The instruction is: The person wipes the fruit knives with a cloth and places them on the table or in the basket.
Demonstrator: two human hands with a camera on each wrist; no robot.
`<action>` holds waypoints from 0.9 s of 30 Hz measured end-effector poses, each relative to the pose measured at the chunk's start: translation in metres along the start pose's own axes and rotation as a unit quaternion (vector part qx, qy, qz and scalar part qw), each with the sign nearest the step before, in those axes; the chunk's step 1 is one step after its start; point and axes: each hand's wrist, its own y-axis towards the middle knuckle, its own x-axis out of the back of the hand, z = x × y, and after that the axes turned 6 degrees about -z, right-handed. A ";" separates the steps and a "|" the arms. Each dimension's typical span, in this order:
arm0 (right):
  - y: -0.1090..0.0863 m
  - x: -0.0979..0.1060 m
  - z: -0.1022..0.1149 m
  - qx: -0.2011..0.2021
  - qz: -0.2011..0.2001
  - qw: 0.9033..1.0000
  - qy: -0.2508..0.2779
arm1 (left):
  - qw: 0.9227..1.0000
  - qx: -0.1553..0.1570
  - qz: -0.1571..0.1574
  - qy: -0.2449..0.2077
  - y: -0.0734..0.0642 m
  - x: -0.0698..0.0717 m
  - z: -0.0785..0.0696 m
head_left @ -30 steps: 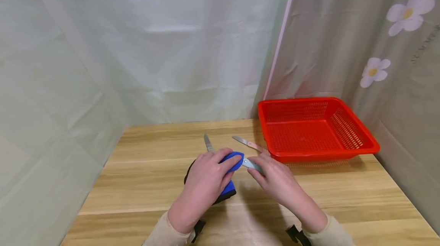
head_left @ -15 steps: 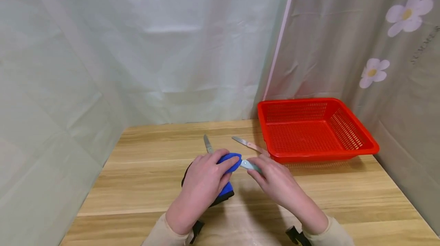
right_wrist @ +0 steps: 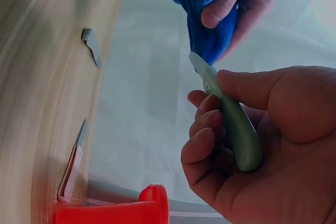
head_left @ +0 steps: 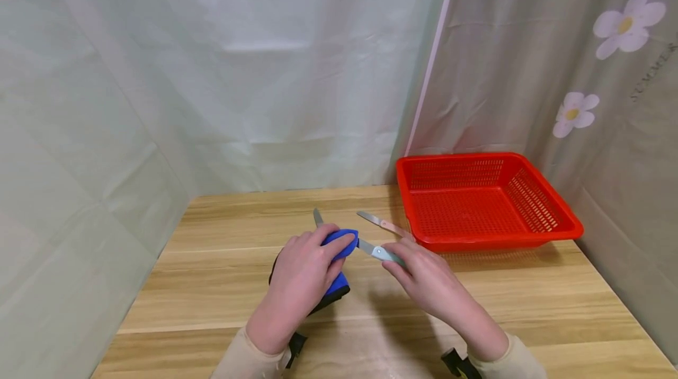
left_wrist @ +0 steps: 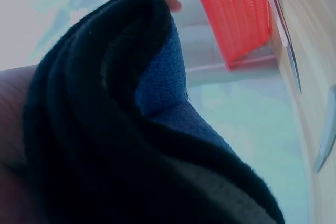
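Note:
My right hand (head_left: 424,270) grips the pale green handle of a folding knife (right_wrist: 239,129), thumb along one side and fingers curled round the other. Its blade points left, toward a blue cloth (right_wrist: 207,32) with black edging. My left hand (head_left: 302,267) pinches this folded cloth around the front of the blade, and the blade's tip is hidden there. Bare blade shows between cloth and handle in the head view. The rest of the cloth hangs below the left palm, its dark edge filling much of the left wrist view.
A pink-handled knife (head_left: 389,225) lies beside the red plastic basket (head_left: 492,240) at the back right. Another knife (head_left: 318,216) lies behind my left hand, partly covered by it. Pale curtains stand around the wooden table (head_left: 228,232).
My left hand and the cloth have slid left along the blade, away from the handle, baring more of the blade. My right hand has stayed almost in place.

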 end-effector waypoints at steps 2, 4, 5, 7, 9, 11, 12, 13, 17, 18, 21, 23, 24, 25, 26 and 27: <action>0.000 0.001 -0.001 0.001 0.001 1.000 0.003 | 1.000 0.007 0.000 -0.001 0.000 0.000 0.003; 0.000 0.001 -0.001 0.000 0.004 1.000 0.007 | 1.000 0.013 -0.001 -0.001 0.000 0.000 0.005; 0.000 0.001 -0.001 0.001 0.004 1.000 0.008 | 1.000 0.015 -0.002 -0.001 0.000 0.000 0.006; -0.001 0.002 -0.002 0.001 0.005 1.000 0.009 | 1.000 0.018 -0.005 -0.001 0.000 -0.001 0.009; -0.001 0.002 -0.002 0.003 0.004 1.000 0.009 | 1.000 0.023 -0.007 -0.002 0.000 -0.002 0.012; -0.001 0.002 -0.003 0.006 0.001 1.000 0.006 | 1.000 0.027 -0.008 -0.005 0.000 -0.002 0.015; -0.001 0.002 -0.003 0.008 0.000 1.000 0.006 | 1.000 0.028 -0.008 -0.006 0.000 -0.002 0.016; -0.001 0.002 -0.004 0.009 -0.002 1.000 0.005 | 1.000 0.030 -0.009 -0.005 0.000 -0.003 0.018; -0.002 0.002 -0.005 0.008 -0.006 1.000 0.002 | 0.999 0.034 -0.019 0.001 -0.001 -0.003 0.023; -0.002 0.002 -0.005 0.006 -0.006 1.000 0.003 | 0.999 0.035 -0.023 0.002 -0.001 -0.003 0.023; -0.001 0.002 -0.005 0.002 -0.005 1.000 0.002 | 0.999 0.033 -0.031 0.003 -0.001 -0.001 0.022; -0.001 0.003 -0.004 0.000 -0.003 1.000 0.001 | 0.999 0.027 -0.032 0.001 0.000 0.001 0.018; -0.001 0.003 -0.004 -0.001 -0.002 1.000 0.001 | 0.999 0.022 -0.031 0.000 0.001 0.002 0.016; 0.000 0.003 -0.004 -0.003 -0.001 1.000 0.001 | 0.999 0.018 -0.030 -0.002 0.001 0.003 0.014; 0.000 0.003 -0.004 -0.005 0.001 1.000 0.001 | 0.999 0.012 -0.029 -0.002 0.002 0.003 0.012; 0.001 0.004 -0.004 -0.007 0.002 1.000 0.003 | 1.000 0.007 -0.029 -0.002 0.002 0.004 0.009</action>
